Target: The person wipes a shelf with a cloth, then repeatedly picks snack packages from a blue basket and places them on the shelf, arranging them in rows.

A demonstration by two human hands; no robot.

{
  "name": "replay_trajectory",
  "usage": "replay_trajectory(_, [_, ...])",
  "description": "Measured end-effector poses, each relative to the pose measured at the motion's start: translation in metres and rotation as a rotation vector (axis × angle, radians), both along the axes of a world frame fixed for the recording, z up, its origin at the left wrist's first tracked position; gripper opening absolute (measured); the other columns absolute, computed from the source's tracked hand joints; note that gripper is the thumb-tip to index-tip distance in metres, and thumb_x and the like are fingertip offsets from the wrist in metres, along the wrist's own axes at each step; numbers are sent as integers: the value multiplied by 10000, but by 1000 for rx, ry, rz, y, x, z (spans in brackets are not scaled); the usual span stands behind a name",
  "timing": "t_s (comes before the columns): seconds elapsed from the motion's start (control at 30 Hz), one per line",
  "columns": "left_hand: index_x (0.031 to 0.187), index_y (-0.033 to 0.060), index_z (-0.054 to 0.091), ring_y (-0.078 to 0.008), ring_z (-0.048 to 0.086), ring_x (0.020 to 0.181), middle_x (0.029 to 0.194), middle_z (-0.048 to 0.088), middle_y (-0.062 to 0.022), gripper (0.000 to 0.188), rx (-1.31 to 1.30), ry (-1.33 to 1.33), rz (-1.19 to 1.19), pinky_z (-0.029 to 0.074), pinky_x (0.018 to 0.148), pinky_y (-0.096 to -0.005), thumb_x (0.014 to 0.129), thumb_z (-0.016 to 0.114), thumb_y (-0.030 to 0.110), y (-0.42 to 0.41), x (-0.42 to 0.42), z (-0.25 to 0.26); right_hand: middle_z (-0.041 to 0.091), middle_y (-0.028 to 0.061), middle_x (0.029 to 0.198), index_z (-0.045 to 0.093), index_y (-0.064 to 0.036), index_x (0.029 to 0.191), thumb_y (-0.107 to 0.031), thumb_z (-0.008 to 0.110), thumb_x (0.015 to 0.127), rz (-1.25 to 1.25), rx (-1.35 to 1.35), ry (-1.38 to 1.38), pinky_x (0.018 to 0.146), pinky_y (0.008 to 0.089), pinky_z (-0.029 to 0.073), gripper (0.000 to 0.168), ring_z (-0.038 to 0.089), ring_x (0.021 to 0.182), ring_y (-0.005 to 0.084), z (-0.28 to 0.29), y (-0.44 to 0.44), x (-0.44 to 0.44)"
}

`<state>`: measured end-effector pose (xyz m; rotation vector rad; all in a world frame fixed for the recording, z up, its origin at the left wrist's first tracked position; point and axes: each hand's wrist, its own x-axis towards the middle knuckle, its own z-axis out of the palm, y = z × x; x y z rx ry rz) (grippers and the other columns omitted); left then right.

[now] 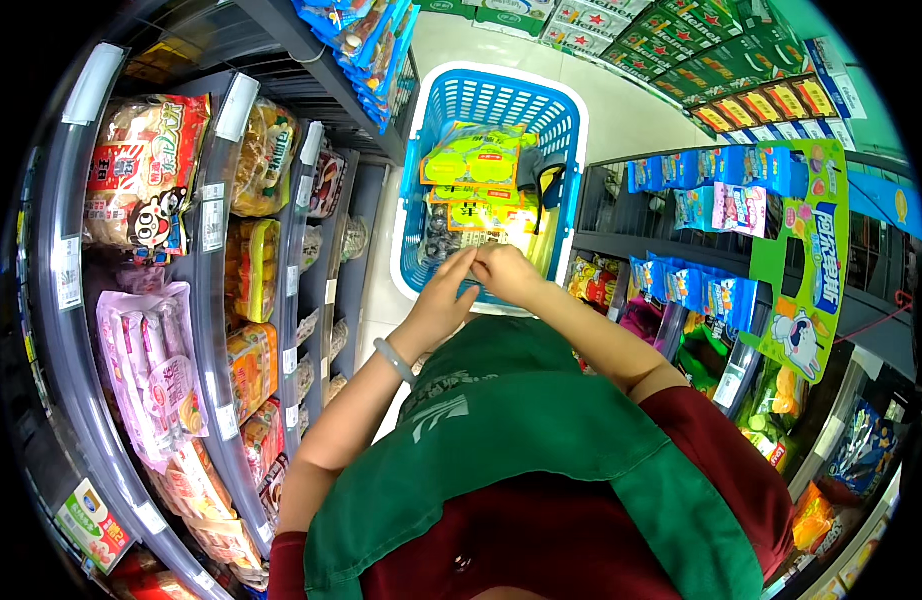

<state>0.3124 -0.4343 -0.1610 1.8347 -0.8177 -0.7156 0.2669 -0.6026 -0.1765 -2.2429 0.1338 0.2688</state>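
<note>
My left hand [442, 300], with a pale bangle at its wrist, meets my right hand [506, 271] in front of my green apron [506, 420]. Their fingertips touch over the near end of a blue plastic basket with a white rim [583, 127]. Whether anything small is pinched between the fingers cannot be told. Inside the basket lie yellow-green snack packs [472, 161], a yellow pack with printed writing [487, 216], dark wrapped items [437, 240] and a black and yellow item [547, 184].
Shelves to the left hold bagged bread and snacks [146, 172] and a pink multipack [152, 367]. Blue snack bags [716, 289] hang at the right beside a green display card [806, 262]. Heineken beer cartons [671, 45] are stacked beyond the basket, on the pale tiled floor [618, 112].
</note>
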Motion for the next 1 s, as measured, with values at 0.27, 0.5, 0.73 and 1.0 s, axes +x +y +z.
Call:
replay_trajectory(0.27, [1359,11,392,-309,402,1284,1358,439,-201,550,5,89,-66,314,1063,-355,847,577,88,-45,31,-42,619,226,888,617,-12,925,-129,578,811,-146,-148,-26,722,463,487,168,597,813,403,-42,-29,10])
replay_trajectory(0.5, [1358,106,446,-394,328,1317,1511,75,-221,590,194,-68,-74,297,1077,-383,791,605,67,-76,66,-70,554,195,1079,593,-13,1001,-62,580,782,-247,-287,-152,799,429,484,225,565,951,370,-61,-47,29])
replay_trajectory(0.73, [1352,134,473,-347,242,1373,1534,62,-170,584,638,-80,-225,281,1091,-391,778,550,55,-91,95,-53,489,180,1169,620,-57,974,-23,607,707,-153,-568,-281,897,420,413,269,475,1087,357,-39,-52,49])
replay_trajectory(1.0, [1386,73,402,-325,183,1395,1523,184,-119,589,645,-274,-177,208,1125,-431,809,518,107,-84,96,-77,449,85,1364,508,-107,1258,-73,513,812,-17,-784,-207,949,372,382,447,413,1260,261,-64,-76,74])
